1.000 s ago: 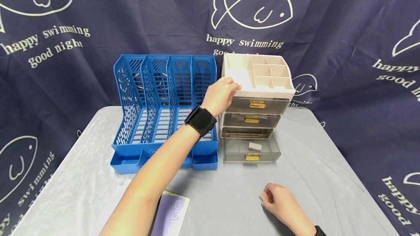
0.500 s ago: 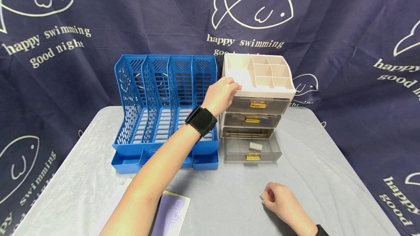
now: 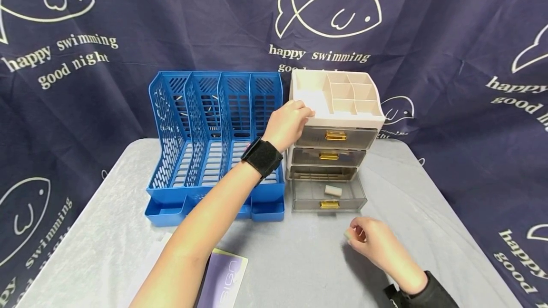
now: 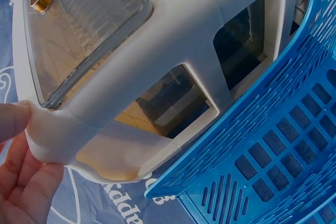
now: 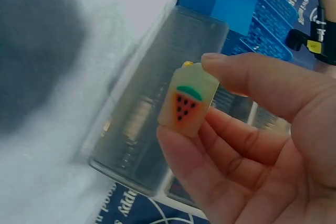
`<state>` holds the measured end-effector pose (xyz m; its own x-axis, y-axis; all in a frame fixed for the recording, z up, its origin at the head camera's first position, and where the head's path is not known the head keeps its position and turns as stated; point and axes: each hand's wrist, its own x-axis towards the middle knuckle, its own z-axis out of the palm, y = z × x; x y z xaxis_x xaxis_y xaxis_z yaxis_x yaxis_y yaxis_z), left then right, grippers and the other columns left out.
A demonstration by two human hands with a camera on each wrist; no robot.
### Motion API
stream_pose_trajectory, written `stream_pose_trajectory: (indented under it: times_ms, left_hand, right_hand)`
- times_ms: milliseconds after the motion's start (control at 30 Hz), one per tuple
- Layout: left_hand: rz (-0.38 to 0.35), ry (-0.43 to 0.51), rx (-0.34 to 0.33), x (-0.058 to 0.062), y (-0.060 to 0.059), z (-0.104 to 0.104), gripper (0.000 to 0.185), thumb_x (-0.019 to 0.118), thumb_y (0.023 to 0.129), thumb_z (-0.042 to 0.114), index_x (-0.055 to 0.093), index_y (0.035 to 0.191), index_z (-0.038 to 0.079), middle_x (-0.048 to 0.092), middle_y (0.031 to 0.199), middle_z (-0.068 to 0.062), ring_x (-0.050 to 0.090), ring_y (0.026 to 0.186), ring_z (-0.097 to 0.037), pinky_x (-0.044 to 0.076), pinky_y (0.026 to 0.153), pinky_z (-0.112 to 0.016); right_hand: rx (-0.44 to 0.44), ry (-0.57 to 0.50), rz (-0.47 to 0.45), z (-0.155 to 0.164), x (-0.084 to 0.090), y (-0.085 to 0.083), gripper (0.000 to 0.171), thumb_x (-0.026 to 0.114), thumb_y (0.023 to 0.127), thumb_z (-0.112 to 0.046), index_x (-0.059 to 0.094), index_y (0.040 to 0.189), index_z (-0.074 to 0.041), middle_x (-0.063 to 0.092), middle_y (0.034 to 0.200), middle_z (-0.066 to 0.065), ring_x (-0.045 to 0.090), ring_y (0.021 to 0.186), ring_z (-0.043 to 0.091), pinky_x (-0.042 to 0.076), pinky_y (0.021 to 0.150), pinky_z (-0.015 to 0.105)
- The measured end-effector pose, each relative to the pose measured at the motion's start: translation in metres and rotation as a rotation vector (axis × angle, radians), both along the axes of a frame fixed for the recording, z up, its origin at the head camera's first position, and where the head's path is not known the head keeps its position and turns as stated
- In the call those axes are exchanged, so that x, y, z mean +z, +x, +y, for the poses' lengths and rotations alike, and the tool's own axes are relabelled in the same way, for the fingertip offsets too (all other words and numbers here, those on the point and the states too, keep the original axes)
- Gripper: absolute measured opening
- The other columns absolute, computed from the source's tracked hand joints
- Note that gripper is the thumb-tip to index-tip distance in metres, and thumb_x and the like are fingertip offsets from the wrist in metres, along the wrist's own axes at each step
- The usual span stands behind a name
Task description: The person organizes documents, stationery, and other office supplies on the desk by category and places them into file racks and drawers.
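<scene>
1. The drawer unit (image 3: pixel 336 127) stands directly right of the left hand (image 3: pixel 288 122), which grips its upper left corner.
2. The file rack (image 3: pixel 214 141) stands left of that hand, touching the unit.
3. The open bottom drawer (image 3: pixel 327 196), containing one eraser (image 3: pixel 333 190), lies just behind the right hand (image 3: pixel 372 244).
4. The right hand pinches a small eraser (image 5: pixel 188 103).
5. A booklet (image 3: pixel 224 277) lies on the table (image 3: pixel 428 232), well left of the right hand.
</scene>
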<state>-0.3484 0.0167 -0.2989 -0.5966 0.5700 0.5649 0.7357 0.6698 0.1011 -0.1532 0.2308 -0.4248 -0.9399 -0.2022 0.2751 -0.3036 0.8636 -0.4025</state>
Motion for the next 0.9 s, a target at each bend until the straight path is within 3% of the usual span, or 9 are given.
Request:
stream_pose_trajectory:
  times_ms: [600, 900]
  left_hand:
    - [0.007, 0.020, 0.000, -0.002, -0.001, 0.000, 0.021, 0.057, 0.093, 0.009, 0.070, 0.110, 0.011, 0.066, 0.101, -0.003, 0.060, 0.098, -0.018, 0.051, 0.082, -0.027]
    - [0.000, 0.020, -0.001, -0.001, 0.000, 0.000, 0.021, 0.057, 0.094, 0.009, 0.070, 0.110, 0.012, 0.066, 0.102, -0.003, 0.059, 0.100, -0.017, 0.051, 0.083, -0.027]
  right_hand:
    - [0.144, 0.017, 0.004, -0.010, 0.024, -0.027, 0.018, 0.070, 0.071, 0.001, 0.062, 0.074, -0.015, 0.054, 0.068, -0.011, 0.050, 0.063, 0.000, 0.046, 0.058, 0.021]
    - [0.158, 0.044, 0.034, -0.024, 0.034, -0.045, 0.020, 0.078, 0.069, -0.001, 0.064, 0.078, -0.014, 0.057, 0.075, -0.008, 0.048, 0.066, 0.003, 0.044, 0.060, 0.023]
